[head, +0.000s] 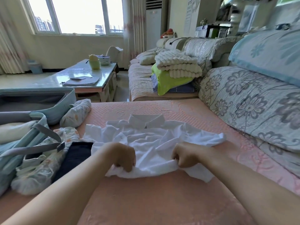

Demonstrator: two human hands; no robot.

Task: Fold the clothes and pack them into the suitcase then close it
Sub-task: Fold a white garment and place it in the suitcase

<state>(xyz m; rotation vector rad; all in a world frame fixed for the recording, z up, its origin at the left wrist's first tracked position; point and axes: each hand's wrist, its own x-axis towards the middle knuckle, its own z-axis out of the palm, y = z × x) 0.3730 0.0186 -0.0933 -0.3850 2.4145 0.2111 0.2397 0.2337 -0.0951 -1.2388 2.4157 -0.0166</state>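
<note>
The left grip [125, 157] and right grip [186, 155], both bare hands, are squeezing the near edge of the white shirt [146, 137]. It is lying crumpled on the pink sofa [146, 200], near the open suitcase [48, 109].

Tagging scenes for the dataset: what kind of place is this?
Most likely a home living room: a sofa with floral cushions, a glossy coffee table and a curtained window.

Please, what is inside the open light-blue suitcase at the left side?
The far half of the suitcase shows only grey lining. In the near half lies a cream folded item. Anything beneath it is covered, and the picture's edge cuts off the rest.
</note>
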